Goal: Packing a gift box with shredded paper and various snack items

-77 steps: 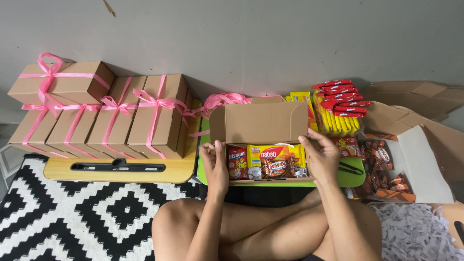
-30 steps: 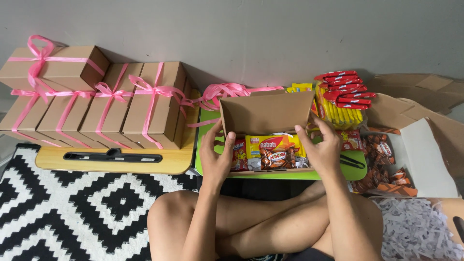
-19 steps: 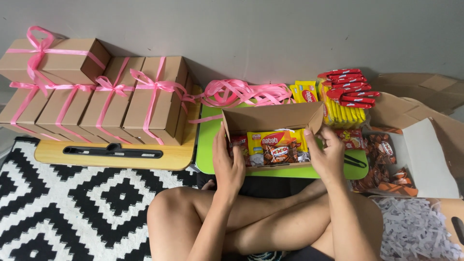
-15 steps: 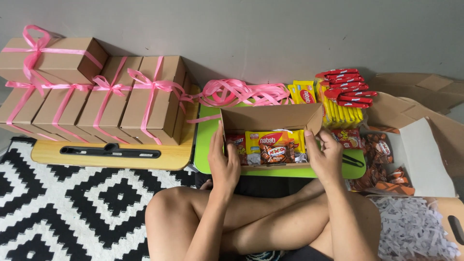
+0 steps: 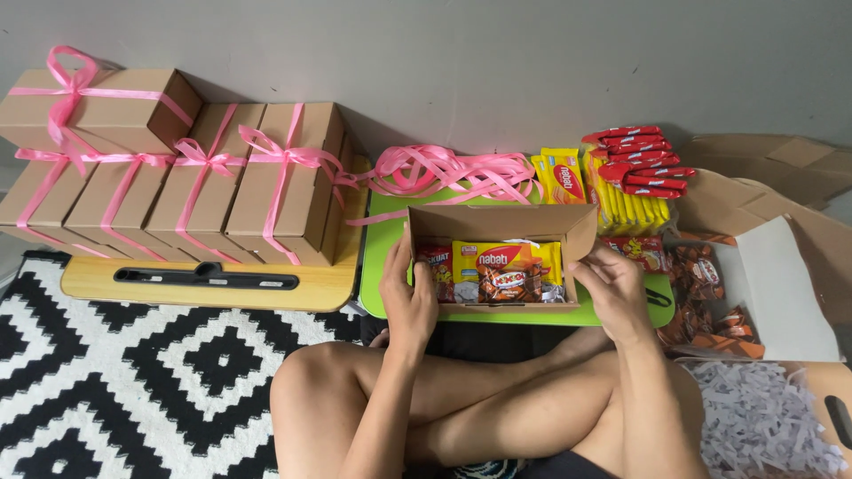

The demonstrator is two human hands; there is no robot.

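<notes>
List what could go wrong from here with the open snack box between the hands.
The box is packed to the brim, so its lid flap may press on the top snack packets and crumple them. The left hand and right hand grip only its end walls, so the thin card might bow. The loose pink ribbon lying just behind could get caught under the flap.

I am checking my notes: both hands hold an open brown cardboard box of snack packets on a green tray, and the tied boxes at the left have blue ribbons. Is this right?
Not quite: the head view shows pink ribbons, not blue. The rest holds: left hand and right hand hold the open brown cardboard box on the green tray.
</notes>
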